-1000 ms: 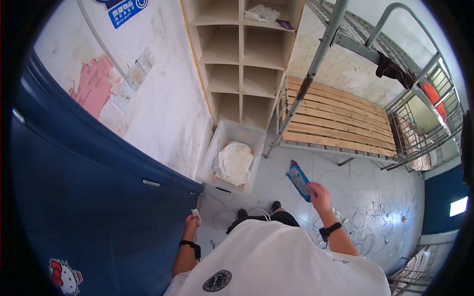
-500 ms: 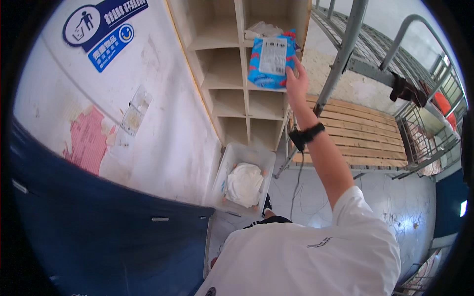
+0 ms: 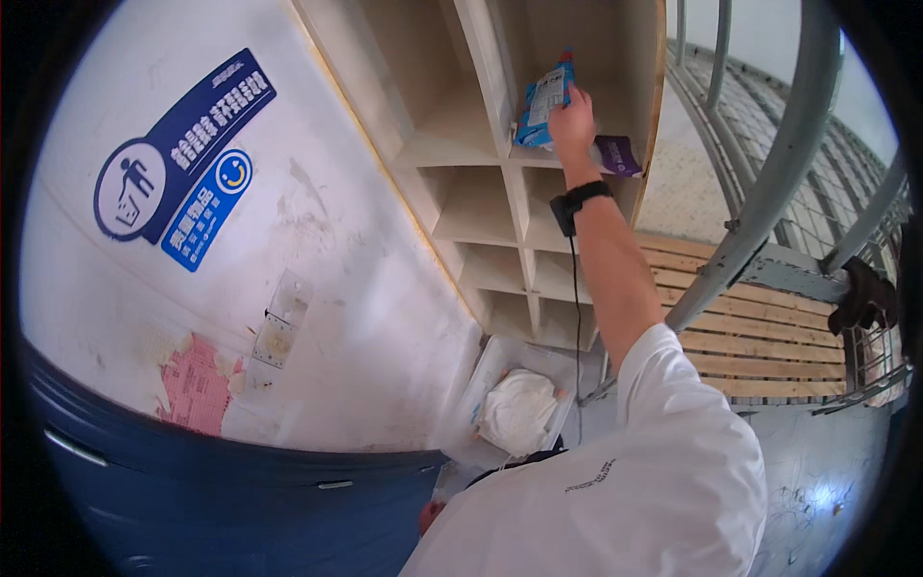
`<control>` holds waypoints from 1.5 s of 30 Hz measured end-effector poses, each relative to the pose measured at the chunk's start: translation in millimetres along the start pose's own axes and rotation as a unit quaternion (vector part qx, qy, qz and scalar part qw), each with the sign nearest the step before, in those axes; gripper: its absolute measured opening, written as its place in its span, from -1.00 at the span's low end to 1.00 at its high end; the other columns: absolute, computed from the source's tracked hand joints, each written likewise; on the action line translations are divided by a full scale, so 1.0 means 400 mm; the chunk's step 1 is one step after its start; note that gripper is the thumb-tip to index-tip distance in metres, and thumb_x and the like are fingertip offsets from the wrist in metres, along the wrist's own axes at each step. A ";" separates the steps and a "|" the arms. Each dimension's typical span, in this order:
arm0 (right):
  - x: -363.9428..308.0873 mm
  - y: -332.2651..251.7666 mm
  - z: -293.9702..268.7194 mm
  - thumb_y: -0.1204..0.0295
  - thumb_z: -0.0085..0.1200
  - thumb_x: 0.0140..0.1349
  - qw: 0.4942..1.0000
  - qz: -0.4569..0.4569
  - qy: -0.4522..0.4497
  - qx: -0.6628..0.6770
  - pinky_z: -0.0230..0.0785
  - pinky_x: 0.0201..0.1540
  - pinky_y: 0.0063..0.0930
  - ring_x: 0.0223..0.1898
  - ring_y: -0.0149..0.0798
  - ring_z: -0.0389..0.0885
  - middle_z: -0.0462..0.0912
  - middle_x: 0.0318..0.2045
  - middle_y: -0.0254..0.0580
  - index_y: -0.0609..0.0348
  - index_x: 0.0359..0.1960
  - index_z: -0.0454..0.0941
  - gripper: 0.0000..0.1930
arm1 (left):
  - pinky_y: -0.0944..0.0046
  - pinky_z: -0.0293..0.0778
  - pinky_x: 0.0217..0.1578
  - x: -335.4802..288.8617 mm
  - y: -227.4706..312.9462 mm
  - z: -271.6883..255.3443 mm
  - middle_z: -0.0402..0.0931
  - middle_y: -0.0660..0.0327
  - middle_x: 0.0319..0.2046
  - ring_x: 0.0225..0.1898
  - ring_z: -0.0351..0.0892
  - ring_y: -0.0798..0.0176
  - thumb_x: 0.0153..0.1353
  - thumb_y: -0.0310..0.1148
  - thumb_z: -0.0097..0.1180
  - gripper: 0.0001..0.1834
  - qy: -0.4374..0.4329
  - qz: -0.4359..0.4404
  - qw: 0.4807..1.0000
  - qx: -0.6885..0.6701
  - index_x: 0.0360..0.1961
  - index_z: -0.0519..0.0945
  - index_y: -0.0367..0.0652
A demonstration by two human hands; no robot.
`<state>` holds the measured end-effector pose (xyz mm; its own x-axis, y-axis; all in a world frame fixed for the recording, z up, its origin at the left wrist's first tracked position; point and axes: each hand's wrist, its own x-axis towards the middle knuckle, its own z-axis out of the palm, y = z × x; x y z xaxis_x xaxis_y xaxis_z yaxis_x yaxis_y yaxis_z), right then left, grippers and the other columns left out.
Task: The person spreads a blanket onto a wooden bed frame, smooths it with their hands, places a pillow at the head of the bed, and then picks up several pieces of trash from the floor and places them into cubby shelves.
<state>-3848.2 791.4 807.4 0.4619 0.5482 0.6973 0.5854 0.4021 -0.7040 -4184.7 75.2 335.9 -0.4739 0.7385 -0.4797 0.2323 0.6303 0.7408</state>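
My right hand (image 3: 574, 123) reaches up into an upper right compartment of the cubby shelf (image 3: 507, 159). Its fingers are closed on the edge of a blue plastic packet (image 3: 544, 104) with a white label panel. The packet stands tilted inside the compartment, near the divider on its left. Beside the wrist, a purple packet (image 3: 616, 155) lies at the compartment's front edge. Whitish wrapping beneath the blue packet is mostly hidden. What looks like part of my left hand (image 3: 432, 517) shows low at my side, its fingers hidden by the white shirt.
Below the shelf stands a translucent plastic bin (image 3: 463, 420) with a bundled white cloth (image 3: 519, 412) in it. A metal bunk bed frame (image 3: 769, 183) with wooden slats (image 3: 764, 337) rises on the right. A thin black cable (image 3: 578, 337) hangs from my wristband.
My right hand has carried the blue packet from in front of the shelf into the upper right compartment. The view has shifted, and the purple packet shows more fully.
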 end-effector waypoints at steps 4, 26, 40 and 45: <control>0.017 0.038 0.027 0.32 0.05 0.16 0.985 0.060 -0.105 -0.124 0.45 -0.02 -0.10 0.07 0.09 0.47 0.39 0.15 -0.02 0.06 0.08 0.49 -0.59 | 0.20 0.47 -0.33 -0.035 0.137 0.005 0.58 0.19 -0.43 -0.40 0.52 0.30 0.21 -0.25 0.14 -0.76 -0.002 -0.002 1.000 -0.020 -0.27 0.58 -0.23; -0.947 0.325 -0.738 0.24 0.04 0.24 0.829 0.078 -0.554 -0.007 0.43 -0.20 -0.20 -0.26 0.03 0.60 0.63 -0.32 0.01 0.16 -0.19 0.56 -0.73 | 0.46 0.31 -0.46 0.270 1.468 0.228 0.42 0.35 -0.53 -0.48 0.40 0.50 0.19 -0.46 0.16 -0.93 -0.240 0.480 0.843 -0.030 -0.33 0.52 -0.18; -1.166 0.404 -1.226 0.16 0.09 0.15 0.726 0.403 -0.520 -0.200 0.44 -0.08 -0.17 -0.14 0.01 0.61 0.66 -0.22 -0.03 0.15 -0.11 0.60 -0.62 | 0.36 0.46 -0.16 0.411 2.022 0.602 0.55 0.20 -0.01 -0.01 0.51 0.31 0.36 -0.23 -0.09 -0.71 -0.406 0.196 0.818 -0.358 0.01 0.44 -0.12; -1.144 0.446 -1.215 0.22 0.10 0.15 0.782 0.391 -0.458 -0.161 0.46 -0.14 -0.24 -0.21 -0.02 0.63 0.67 -0.27 -0.02 0.17 -0.14 0.61 -0.67 | 0.37 0.46 -0.23 0.330 2.033 0.557 0.55 0.16 -0.05 -0.14 0.59 0.26 0.35 -0.27 -0.08 -0.60 -0.328 0.308 0.824 -0.343 0.15 0.30 -0.17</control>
<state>-3631.4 256.0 428.7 0.1784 0.8885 -0.4227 0.5687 -0.4437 -0.6927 -3869.1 738.4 770.2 0.1686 0.9802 0.1037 -0.3856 -0.0312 0.9221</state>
